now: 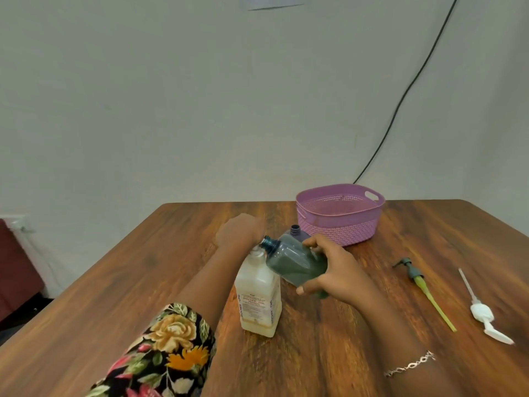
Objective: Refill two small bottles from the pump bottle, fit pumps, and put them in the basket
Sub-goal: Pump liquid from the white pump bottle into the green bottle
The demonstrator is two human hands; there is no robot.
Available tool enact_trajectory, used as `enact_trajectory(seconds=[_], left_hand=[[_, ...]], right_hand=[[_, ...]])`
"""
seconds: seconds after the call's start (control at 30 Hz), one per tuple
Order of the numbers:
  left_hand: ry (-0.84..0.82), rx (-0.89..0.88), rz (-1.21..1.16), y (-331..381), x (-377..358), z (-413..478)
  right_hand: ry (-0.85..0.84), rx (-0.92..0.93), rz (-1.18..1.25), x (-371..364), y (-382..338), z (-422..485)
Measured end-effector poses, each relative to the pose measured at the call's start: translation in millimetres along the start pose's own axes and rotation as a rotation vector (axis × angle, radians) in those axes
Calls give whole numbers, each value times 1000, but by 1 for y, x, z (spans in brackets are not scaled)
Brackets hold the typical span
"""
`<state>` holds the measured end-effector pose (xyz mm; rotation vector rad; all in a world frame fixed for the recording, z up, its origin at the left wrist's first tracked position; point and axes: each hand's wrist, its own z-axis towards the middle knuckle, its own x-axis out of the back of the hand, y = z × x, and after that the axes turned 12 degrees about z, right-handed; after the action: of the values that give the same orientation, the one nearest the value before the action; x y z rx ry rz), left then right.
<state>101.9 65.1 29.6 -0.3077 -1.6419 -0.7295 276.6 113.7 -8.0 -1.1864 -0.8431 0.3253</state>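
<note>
Teal bottle (297, 262) sits tilted in the right hand (332, 267), gripped round its base above the desk (143, 267) — long axis near level, open neck pointing left at the pump bottle (257, 299) spout. The left hand (239, 232) hovers blurred over that pump, grip unreadable. Filling looks early — purple bottle (296, 232), green pump (415, 277), white pump (481, 310) and basket (337, 227) all wait.

The counter (114, 296) is reddish-brown with dark streaked wood grain. The basket (340, 224) at centre right is mauve-pink with a woven lattice pattern. The pump bottle (257, 299) is milky white over pale yellow, its label printed in purple. Beside it are a smoky teal bottle (297, 265) and a purple bottle (296, 232). At right lie a grey-green pump (420, 285) with a yellow-green tube and a white pump (483, 313). The sleeve (166, 348) at lower left is black with beige, orange and pink flowers and green leaves.
</note>
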Motion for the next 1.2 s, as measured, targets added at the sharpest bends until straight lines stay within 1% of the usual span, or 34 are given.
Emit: enact_trajectory(seconds=[0.03, 0.07, 0.13, 0.2, 0.27, 0.4, 0.47, 0.53, 0.6, 0.63, 0.7, 0.77, 0.87, 0.9, 0.97, 1.07, 1.13, 1.2], left_hand=[[3, -2, -1, 0, 1, -1], [-28, -21, 0, 1, 3, -4], [-176, -62, 0, 5, 12, -8], [-325, -55, -62, 8, 21, -9], [-379, -54, -95, 9, 26, -13], [-336, -74, -8, 11, 20, -16], [-273, -103, 100, 9, 14, -10], [-233, -96, 130, 8, 12, -10], [-214, -146, 161, 9, 10, -9], [-218, -140, 139, 10, 10, -9], [-277, -91, 31, 12, 15, -11], [-318, -100, -8, 14, 21, -15], [-309, -89, -22, 13, 21, -14], [-275, -65, -12, 12, 18, -14], [-184, -12, -67, 8, 9, -7], [-35, -10, -39, -2, -1, -1], [-64, -40, -32, 0, 1, -2], [-186, -61, -56, 3, 8, -5]], right_hand=[[4, -5, 6, -1, 0, -1], [8, -8, 15, -2, 0, -2], [16, -2, 35, -3, -2, -4], [33, 19, 28, -2, -6, -5], [35, 39, -8, 0, -9, -5], [22, 36, -50, 5, -9, -4], [7, 37, -67, 4, -7, -3], [-1, 43, -72, 3, -4, -3], [4, 45, -50, 2, -1, -2], [5, 44, -37, 1, -1, -3], [5, 59, -20, 2, -2, -3], [16, 88, -44, 5, -5, -2], [39, 107, -85, 7, -5, -2], [41, 102, -77, 6, -4, -3], [34, 85, -55, 3, -1, -4], [23, 82, -59, -3, 3, -6], [31, 93, -45, -3, 2, -8], [27, 94, -20, -2, -2, -8]])
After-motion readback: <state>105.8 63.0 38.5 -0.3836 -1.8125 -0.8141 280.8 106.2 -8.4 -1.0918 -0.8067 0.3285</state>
